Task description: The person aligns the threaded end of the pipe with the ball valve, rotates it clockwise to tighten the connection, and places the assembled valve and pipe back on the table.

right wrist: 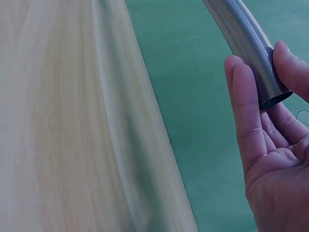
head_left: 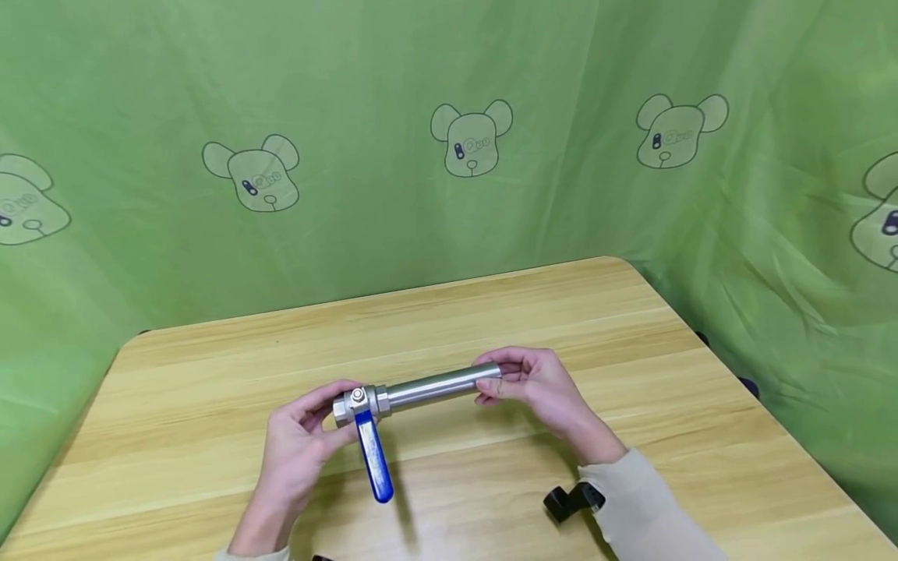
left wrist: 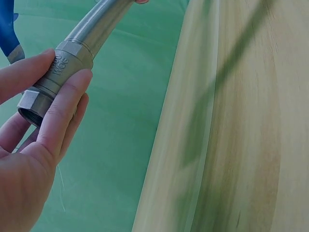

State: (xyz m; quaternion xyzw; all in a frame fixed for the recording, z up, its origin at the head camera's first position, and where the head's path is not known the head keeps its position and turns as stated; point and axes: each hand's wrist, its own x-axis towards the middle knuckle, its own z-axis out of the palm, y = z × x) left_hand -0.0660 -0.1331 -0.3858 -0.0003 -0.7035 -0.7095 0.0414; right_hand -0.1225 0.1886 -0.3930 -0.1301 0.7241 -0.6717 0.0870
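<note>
A steel ball valve (head_left: pixel 375 400) with a blue lever handle (head_left: pixel 374 460) is joined to a shiny metal pipe (head_left: pixel 442 386), the whole piece held up above the table. My left hand (head_left: pixel 298 440) grips the valve body, thumb on one side and fingers on the other. In the left wrist view the hexagonal open end of the valve (left wrist: pixel 36 104) faces my palm, and raised lettering shows on its body. At the pipe's far end, my right hand (head_left: pixel 543 389) pinches the tube between thumb and fingers. The right wrist view shows the pipe's hollow end (right wrist: pixel 275 100).
Under both hands lies a wood-grain table (head_left: pixel 210 366) with rounded corners. Green cloth (head_left: pixel 365 218) printed with bear heads hangs behind and at the sides. A black wrist camera mount (head_left: pixel 571 500) sits at the right sleeve (head_left: pixel 645 506).
</note>
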